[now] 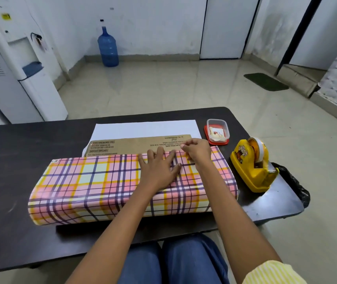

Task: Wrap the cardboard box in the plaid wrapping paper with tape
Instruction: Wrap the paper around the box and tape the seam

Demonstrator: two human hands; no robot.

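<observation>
- Head view: a box [139, 144] lay lengthwise on a dark table [20, 144], in front of the seated person.
- Plaid paper [94, 181] was folded up from the near side over the box, covering its front and most of its top.
- A strip of bare cardboard with print on it showed along the far edge of the top.
- Beyond the box, the rest of the paper lay flat on the table, white side up.
- The left hand [159, 169] lay flat on the plaid top, fingers straight and spread, pressing the paper down and gripping nothing.
- The right hand [197, 150] sat just beside it at the paper's far edge, near the box's right end, with its fingers curled. Whether they pinched tape, paper or nothing could not be told.
- A yellow dispenser [252, 165] with a tape roll [258, 148] in it stood on the table right of the box, near it but apart.
- A clear tub [217, 130] stood on a red lid [217, 142] behind the dispenser, beside the box's far right corner.
- A black bag [294, 181] hung at the table's right edge.
- On the floor beyond were a blue jug [108, 48] by the wall and a dark mat [265, 81] to the right.
</observation>
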